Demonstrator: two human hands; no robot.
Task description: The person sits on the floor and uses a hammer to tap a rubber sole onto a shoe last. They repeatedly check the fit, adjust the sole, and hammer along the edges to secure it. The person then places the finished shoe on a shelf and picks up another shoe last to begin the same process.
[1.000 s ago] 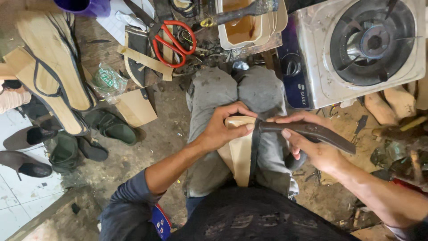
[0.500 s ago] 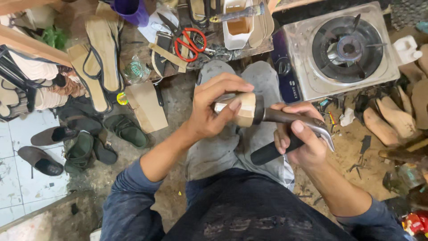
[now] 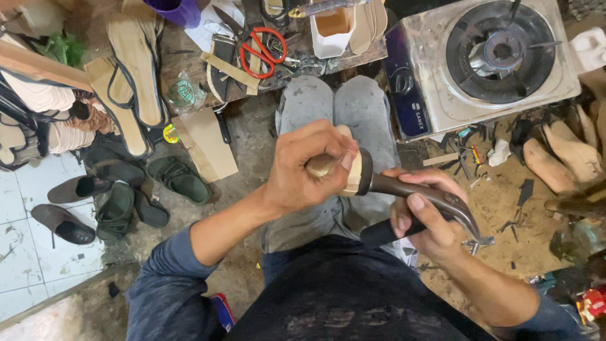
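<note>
My left hand [image 3: 312,167] is clenched around a pale tan shoe piece with a dark edge [image 3: 353,172], fingers wrapped over its top, holding it up over my lap so the edge faces the tool. My right hand [image 3: 424,215] is closed in a full grip on the dark curved metal pincers with black handles [image 3: 420,197], thumb lying along the upper arm; the nose of the pincers meets the dark edge of the piece, so both hands brace against each other. Whether the nose actually bites the material I cannot tell, it is hidden by my fingers. My grey-trousered knees [image 3: 338,107] sit together right under the work, probably as a rest. Beyond the knees the low cluttered wooden board [image 3: 189,50] holds red-handled scissors [image 3: 260,45], a white open box [image 3: 331,28] and flat tan insoles [image 3: 136,66], all within reach ahead. To the right stands a silver single-burner gas stove [image 3: 492,60], close beside my leg. Further right, bare wooden shoe lasts [image 3: 565,155] lie on the dirt floor among scraps. To the left, dark green sandals [image 3: 154,186] and brown slip-on shoes [image 3: 66,205] lie near the white floor tiles [image 3: 25,252], out of the way.
</note>
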